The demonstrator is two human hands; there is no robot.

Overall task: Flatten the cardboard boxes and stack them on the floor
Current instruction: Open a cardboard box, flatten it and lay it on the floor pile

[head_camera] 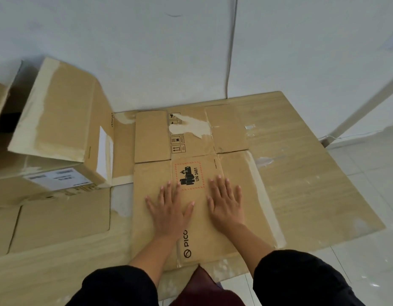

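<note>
A flattened brown cardboard box (197,219) with a battery warning label and "PICO" print lies on top of a larger flattened sheet of cardboard (301,173) on the floor. My left hand (169,208) and my right hand (226,202) rest palm down on it, side by side, fingers spread, holding nothing. At the left, a box that still stands up (58,115) leans with its flaps open, a white label on its side. Under it lies more flat cardboard (61,221).
A white wall (147,51) rises just behind the cardboard, with a cable (232,47) running down it. Pale floor tiles (367,272) show at the right. A white slanted leg (365,104) crosses the right edge. My dark sleeves fill the bottom of the view.
</note>
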